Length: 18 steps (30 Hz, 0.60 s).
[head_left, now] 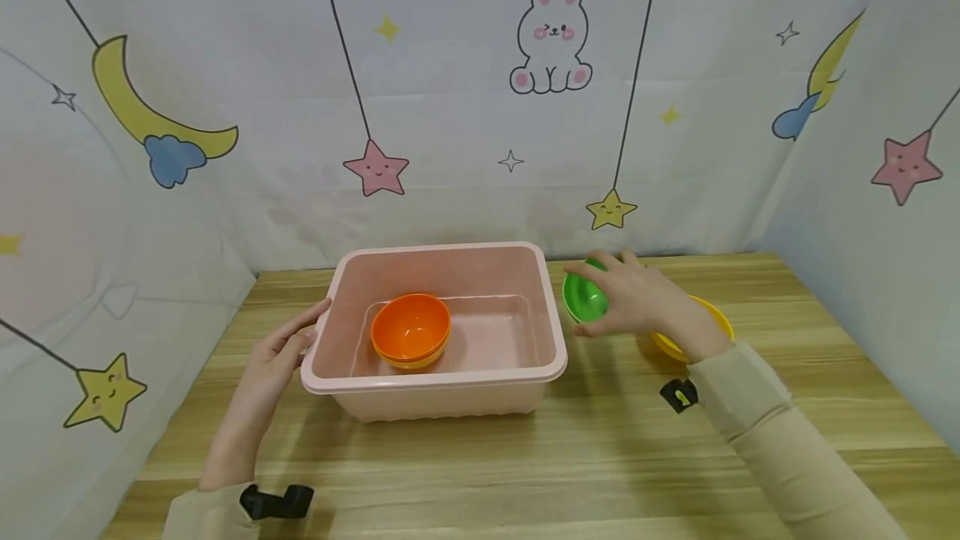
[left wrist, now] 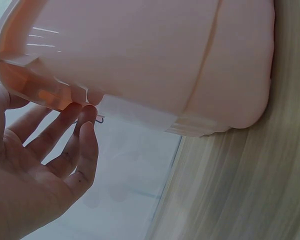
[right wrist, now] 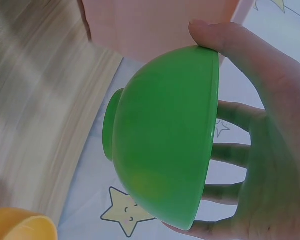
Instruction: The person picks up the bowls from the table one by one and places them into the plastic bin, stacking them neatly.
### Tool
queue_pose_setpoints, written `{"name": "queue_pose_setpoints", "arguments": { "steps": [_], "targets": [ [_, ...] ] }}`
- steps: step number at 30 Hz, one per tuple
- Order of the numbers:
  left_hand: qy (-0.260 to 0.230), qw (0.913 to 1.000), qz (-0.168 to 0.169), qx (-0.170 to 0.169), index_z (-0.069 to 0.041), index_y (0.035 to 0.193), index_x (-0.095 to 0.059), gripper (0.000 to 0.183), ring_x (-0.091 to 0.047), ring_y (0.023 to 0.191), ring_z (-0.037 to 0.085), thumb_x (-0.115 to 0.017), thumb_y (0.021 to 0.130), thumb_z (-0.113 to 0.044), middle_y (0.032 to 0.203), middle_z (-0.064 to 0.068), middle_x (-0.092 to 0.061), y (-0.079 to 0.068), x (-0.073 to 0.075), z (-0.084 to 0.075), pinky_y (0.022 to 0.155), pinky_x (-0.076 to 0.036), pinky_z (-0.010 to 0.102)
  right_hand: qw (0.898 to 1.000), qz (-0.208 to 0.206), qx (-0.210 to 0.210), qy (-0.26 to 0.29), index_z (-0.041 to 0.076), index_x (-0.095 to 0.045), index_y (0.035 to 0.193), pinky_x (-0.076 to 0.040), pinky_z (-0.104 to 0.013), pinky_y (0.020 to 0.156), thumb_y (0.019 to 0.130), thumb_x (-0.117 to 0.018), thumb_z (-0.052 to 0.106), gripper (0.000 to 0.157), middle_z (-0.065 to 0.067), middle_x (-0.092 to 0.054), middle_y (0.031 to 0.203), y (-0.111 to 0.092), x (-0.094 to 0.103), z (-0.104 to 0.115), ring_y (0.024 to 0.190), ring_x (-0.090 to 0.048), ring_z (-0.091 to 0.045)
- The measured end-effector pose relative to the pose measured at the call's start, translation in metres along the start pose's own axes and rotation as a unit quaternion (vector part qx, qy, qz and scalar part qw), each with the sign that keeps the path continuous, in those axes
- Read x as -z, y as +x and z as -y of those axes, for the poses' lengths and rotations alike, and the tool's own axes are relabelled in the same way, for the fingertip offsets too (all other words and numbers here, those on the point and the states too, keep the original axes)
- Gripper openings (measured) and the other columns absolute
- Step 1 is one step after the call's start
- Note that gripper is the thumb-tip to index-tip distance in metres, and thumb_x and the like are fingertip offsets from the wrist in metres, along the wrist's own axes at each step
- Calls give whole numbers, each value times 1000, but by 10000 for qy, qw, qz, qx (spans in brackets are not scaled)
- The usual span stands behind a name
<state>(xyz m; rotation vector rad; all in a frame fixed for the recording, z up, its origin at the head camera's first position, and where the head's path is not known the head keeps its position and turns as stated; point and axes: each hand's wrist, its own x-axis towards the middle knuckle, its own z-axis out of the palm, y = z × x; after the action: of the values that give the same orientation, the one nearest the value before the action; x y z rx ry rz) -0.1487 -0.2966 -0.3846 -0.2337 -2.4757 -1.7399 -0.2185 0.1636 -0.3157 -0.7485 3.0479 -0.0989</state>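
Note:
A green bowl (right wrist: 162,135) is gripped by its rim in my right hand (head_left: 641,298), thumb on one side and fingers across the other. In the head view this green bowl (head_left: 583,297) is just right of the pink plastic tub (head_left: 442,376). My left hand (head_left: 273,365) holds the tub's left rim, its fingertips (left wrist: 87,112) curled up under the edge in the left wrist view. Inside the tub, toward its left, an orange bowl (head_left: 411,328) sits nested in a yellow one. Behind my right wrist is another yellow bowl (head_left: 712,315), partly hidden.
The wooden table (head_left: 465,473) extends in front of the tub and to both sides. A white cloth backdrop (head_left: 450,107) with stars, moons and a rabbit hangs behind the table and along its sides.

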Motion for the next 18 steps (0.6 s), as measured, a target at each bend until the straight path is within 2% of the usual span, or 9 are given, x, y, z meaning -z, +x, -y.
{"name": "queue_pose_setpoints", "arguments": {
  "steps": [12, 18],
  "targets": [
    [36, 10000, -9, -4, -17, 146, -43, 46, -52, 113, -9, -42, 103, -32, 140, -20, -47, 0, 0, 0, 85, -47, 12, 10000, 16, 40, -36, 25, -42, 145, -37, -73, 93, 72, -74, 58, 86, -13, -36, 150, 2, 18, 6, 127, -39, -46],
    [29, 10000, -7, -14, -17, 146, -43, 46, -52, 113, -8, -43, 103, -32, 139, -21, -47, 0, -1, 0, 85, -47, 12, 9999, 87, 16, 58, 28, -40, 146, -37, -75, 90, 73, -73, 58, 86, -15, -32, 153, 5, 24, 6, 130, -36, -48]
  ]
}}
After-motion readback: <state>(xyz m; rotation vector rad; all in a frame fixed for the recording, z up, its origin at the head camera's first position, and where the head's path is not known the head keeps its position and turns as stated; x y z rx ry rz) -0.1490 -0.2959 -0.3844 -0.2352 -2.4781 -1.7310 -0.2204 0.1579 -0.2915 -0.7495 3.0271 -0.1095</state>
